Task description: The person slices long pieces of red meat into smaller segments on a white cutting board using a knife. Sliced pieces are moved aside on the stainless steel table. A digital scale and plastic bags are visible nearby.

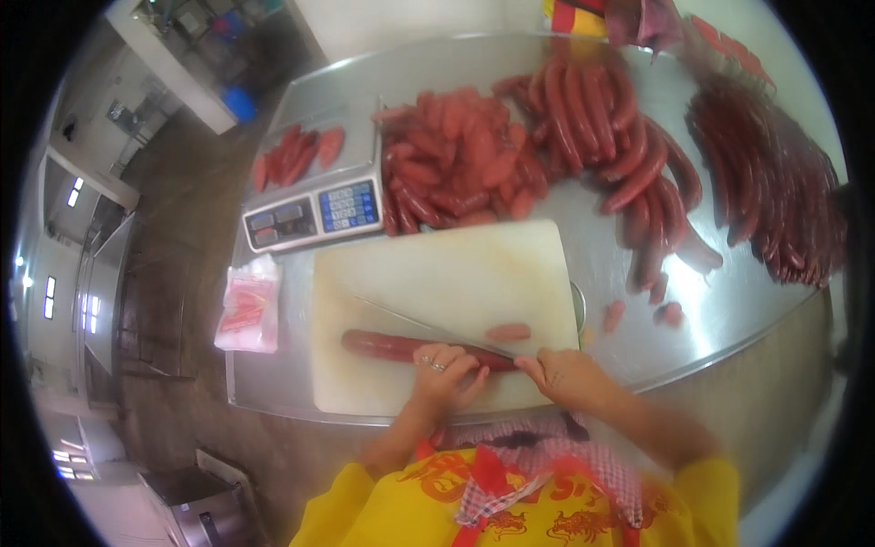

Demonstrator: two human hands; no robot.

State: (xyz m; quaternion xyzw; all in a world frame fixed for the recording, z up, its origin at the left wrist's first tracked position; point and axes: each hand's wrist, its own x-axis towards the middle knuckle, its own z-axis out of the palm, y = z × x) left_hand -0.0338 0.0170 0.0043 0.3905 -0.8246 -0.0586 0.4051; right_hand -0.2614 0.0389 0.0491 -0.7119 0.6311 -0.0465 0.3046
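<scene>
A long red sausage [387, 346] lies across the lower part of the white cutting board [437, 264]. My left hand [440, 372], with rings on a finger, is closed over the sausage's middle and presses it to the board. My right hand [563, 376] is closed round the handle of a long thin knife [424, 324] by the sausage's right end. The blade slants up and left over the board, behind the sausage. Just beyond the blade rests a short cut sausage piece [509, 332]. The knife's handle is mostly hidden in my fingers.
Behind the board, a digital scale [314, 214] carries several sausage pieces beside a heap of cut sausages [456, 155]. Whole sausages [592, 109] and a darker bunch [775, 173] cover the right. A plastic packet [248, 305] sits left on the steel table [638, 351].
</scene>
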